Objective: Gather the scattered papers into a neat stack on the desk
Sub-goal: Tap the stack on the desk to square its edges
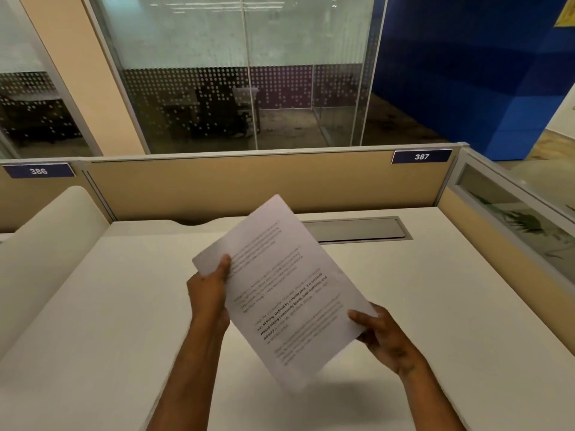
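Observation:
White printed papers [280, 284] are held in the air above the white desk [435, 306], tilted with one corner pointing down. How many sheets there are I cannot tell. My left hand [208, 293] grips the upper left corner, thumb on top. My right hand [385, 337] pinches the right edge lower down. No other loose sheets show on the desk.
A beige partition [249, 185] runs along the back of the desk, with number plates 386 [39, 171] and 387 [421, 156]. A grey cable flap [354, 230] lies in the desk near the back. A side partition [497, 244] closes the right.

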A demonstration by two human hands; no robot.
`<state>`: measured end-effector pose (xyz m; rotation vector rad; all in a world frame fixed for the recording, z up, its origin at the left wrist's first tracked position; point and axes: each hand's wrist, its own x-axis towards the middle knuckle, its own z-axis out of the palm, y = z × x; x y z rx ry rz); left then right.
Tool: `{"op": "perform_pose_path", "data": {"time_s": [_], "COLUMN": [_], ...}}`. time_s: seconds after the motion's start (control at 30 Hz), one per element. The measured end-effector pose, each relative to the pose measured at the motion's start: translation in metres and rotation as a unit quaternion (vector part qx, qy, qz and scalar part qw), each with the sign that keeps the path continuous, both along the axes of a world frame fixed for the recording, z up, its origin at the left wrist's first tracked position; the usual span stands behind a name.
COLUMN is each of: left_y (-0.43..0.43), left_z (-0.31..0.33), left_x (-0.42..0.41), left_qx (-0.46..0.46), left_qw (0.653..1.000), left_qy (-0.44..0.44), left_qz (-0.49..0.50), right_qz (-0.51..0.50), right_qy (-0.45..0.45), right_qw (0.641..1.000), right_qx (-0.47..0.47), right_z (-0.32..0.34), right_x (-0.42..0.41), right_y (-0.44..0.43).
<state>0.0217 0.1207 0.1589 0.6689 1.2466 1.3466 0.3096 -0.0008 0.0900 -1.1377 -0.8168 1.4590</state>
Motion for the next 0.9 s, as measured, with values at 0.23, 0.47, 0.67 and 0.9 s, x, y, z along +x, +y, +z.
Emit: {"op": "perform_pose_path", "data": {"time_s": [0.23,0.47,0.67,0.9], "left_y": [-0.026,-0.015,0.001,-0.016], "left_z": [-0.024,-0.053,-0.049,-0.079], "left_x": [-0.001,-0.085,-0.058,-0.028], "left_qx": [-0.033,0.002,0.049,0.063], "left_qw": [0.994,0.972,0.933,0.964], "left_qy": [-0.103,0.031,0.169,0.148], "left_qz": [0.033,-0.233,-0.315,-0.213], "right_qz": [-0.087,-0.059,0.011,-0.032], "right_qy": [0.079,0.003,-0.117,-0.174], "right_qw": [0.993,0.998,0.993,0.984], "right_qx": [0.017,0.016,0.001,0.004], "right_z": [0.007,0.012,0.013,-0.001], "right_x": [-0.029,-0.002,-0.003,0.005], "right_y": [0.013,0.014,0.024,0.024]}}
